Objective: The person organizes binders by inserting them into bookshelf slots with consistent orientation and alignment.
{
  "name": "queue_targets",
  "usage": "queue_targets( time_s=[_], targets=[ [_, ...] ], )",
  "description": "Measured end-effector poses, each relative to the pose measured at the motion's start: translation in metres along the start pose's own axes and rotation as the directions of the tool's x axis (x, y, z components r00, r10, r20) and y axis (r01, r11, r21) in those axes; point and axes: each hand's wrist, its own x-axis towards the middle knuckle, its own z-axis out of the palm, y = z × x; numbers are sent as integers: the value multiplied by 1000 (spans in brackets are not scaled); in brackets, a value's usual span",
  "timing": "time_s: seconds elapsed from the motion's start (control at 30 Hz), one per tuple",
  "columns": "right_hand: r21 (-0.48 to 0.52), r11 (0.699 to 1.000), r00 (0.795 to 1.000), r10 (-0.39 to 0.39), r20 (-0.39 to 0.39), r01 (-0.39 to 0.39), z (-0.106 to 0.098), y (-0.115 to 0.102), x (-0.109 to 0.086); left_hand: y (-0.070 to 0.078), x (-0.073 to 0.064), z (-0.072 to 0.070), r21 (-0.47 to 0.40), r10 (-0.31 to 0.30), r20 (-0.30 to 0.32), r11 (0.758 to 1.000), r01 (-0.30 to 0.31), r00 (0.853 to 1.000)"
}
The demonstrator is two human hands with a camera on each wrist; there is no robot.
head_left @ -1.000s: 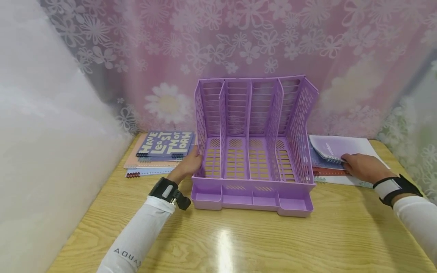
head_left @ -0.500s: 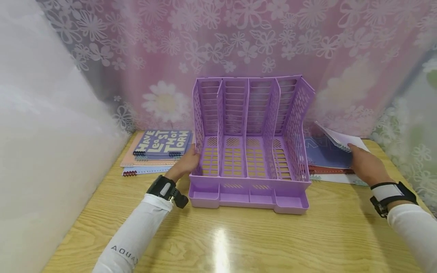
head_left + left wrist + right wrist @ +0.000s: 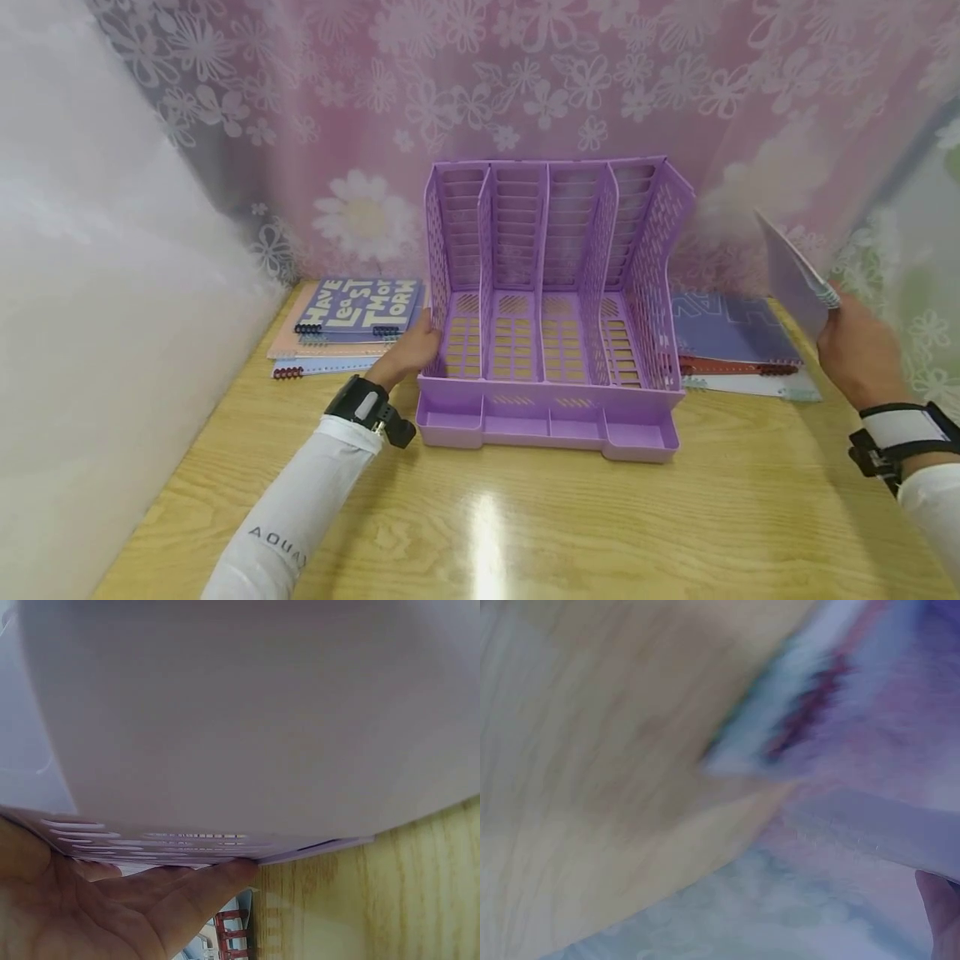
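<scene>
A purple desk file organizer point(image 3: 547, 387) with upright dividers stands on the table in the head view. My left hand point(image 3: 408, 346) rests against its left side; in the left wrist view the fingers point(image 3: 202, 896) stretch along the slotted wall. Off to the right, my right hand point(image 3: 862, 350) pinches a thin spiral notebook point(image 3: 795, 279) by its bound edge, raised and tilted above the table. A corner of that notebook point(image 3: 877, 825) and one fingertip point(image 3: 937, 900) show in the blurred right wrist view.
Left of the organizer lies a stack of spiral notebooks, a blue lettered one point(image 3: 360, 304) on top. Another stack, topped by a dark blue notebook point(image 3: 731, 329), lies to the right. A flowered curtain point(image 3: 555, 75) hangs behind the wooden table point(image 3: 360, 517).
My right hand has lifted the pale notebook off the right stack and moved it up and right, baring the dark blue notebook. The left hand stays at the organizer's side.
</scene>
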Motion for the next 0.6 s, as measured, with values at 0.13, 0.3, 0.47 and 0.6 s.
queue_targets(
  time_s=[0.13,0.3,0.47,0.6],
  targets=[
    [104,994,986,39,-164,-22,-14,-23,-5,-1,1,-1,-12,10,6,1000,-10,1000],
    [187,982,956,29,-291,27,-25,-55,-13,-2,0,-2,-51,35,2,998,-35,999],
    [255,966,931,61,-361,35,-34,-89,-19,-3,0,-1,-61,45,8,997,-44,999],
    [327,945,912,144,-384,-12,-45,-116,-23,0,1,0,-53,61,9,997,-61,998]
  ],
)
